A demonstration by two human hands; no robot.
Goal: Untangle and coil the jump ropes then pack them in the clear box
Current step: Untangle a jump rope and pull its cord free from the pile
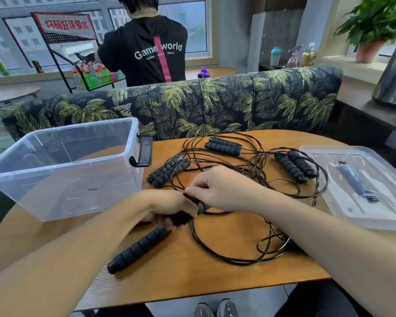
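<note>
Black cord loops just below your pinching right hand while your left hand grips two handles (still untangling), so next free it from the pile before coiling.

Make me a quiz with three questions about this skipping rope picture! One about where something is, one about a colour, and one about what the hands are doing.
1. Where is the clear box?
A) left on the table
B) on the sofa
C) on the floor

2. What colour are the rope handles?
A) red
B) black
C) white

3. What is the left hand doing?
A) resting flat
B) waving
C) gripping a handle

Answers: 1 A, it stands on the tabletop's left side. 2 B, every handle is black. 3 C, its fingers curl round a handle.
</note>
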